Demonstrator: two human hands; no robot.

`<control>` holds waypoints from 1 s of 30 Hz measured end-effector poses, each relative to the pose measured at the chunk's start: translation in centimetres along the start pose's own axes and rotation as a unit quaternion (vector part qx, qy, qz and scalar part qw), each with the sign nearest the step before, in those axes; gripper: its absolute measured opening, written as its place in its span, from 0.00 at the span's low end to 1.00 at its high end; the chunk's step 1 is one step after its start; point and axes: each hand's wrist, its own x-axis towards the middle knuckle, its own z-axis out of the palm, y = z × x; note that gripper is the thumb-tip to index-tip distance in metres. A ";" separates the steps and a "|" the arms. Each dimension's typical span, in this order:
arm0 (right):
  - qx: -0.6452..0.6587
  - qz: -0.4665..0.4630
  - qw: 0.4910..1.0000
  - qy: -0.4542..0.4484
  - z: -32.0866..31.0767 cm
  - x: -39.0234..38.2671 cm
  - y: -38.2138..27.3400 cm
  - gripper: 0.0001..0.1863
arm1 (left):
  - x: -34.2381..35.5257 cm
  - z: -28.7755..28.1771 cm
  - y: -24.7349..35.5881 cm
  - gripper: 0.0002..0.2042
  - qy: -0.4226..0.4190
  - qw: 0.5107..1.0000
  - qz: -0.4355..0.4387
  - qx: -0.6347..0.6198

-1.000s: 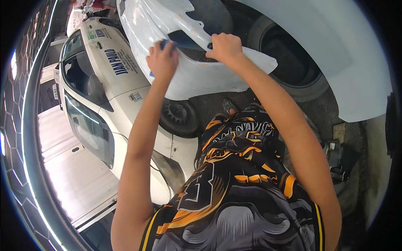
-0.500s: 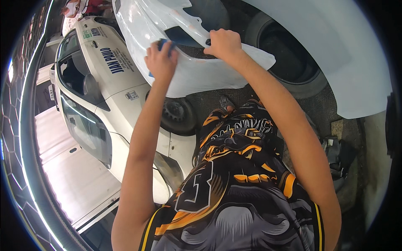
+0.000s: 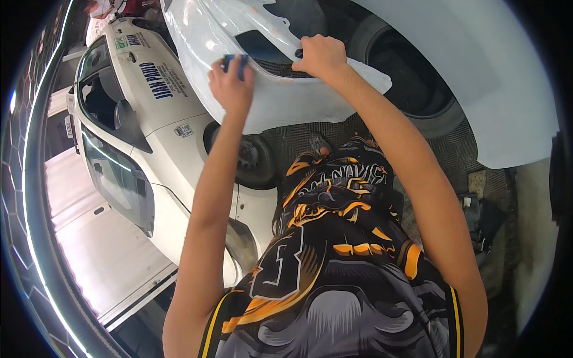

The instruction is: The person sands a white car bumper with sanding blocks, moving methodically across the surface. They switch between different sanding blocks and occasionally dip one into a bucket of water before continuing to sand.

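Note:
A whitish car bumper cover (image 3: 286, 106) with openings cut in it spans the space in front of me. My left hand (image 3: 231, 89) is closed over a blue block (image 3: 243, 63), perhaps a sanding block, pressed to the cover left of the middle opening. Most of the block is hidden under the fingers. At the upper edge beside that opening, my right hand (image 3: 323, 58) grips the cover, thumb on the near side and fingers curled out of sight.
To the left a white car (image 3: 161, 128) with lettering stands close by, its black wheel (image 3: 253, 161) just below the cover. Dark tires (image 3: 406, 71) lie beyond on the patterned floor. A large pale panel (image 3: 507, 89) curves along the right, with a dark bag-like item (image 3: 482, 221) below it.
My left hand has shifted slightly right on the cover with the blue block; the block's lower corner no longer shows by the wrist. My right hand keeps its grip.

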 end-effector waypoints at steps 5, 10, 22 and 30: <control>-0.016 0.006 1.000 0.001 -0.1 0.4 0.4 0.26 | 0.3 -0.1 1.1 0.17 -0.017 0.999 0.014 -0.026; -0.010 0.009 1.000 0.014 -0.4 0.4 0.2 0.27 | 0.3 -0.5 1.2 0.17 -0.085 0.994 0.060 -0.016; -0.010 -0.011 1.000 0.016 0.0 0.5 0.3 0.26 | 0.4 0.2 0.4 0.18 0.024 0.998 -0.052 -0.032; -0.024 -0.011 0.999 0.030 -0.2 0.1 -0.1 0.23 | 0.0 -0.6 1.1 0.19 -0.024 1.000 0.001 0.002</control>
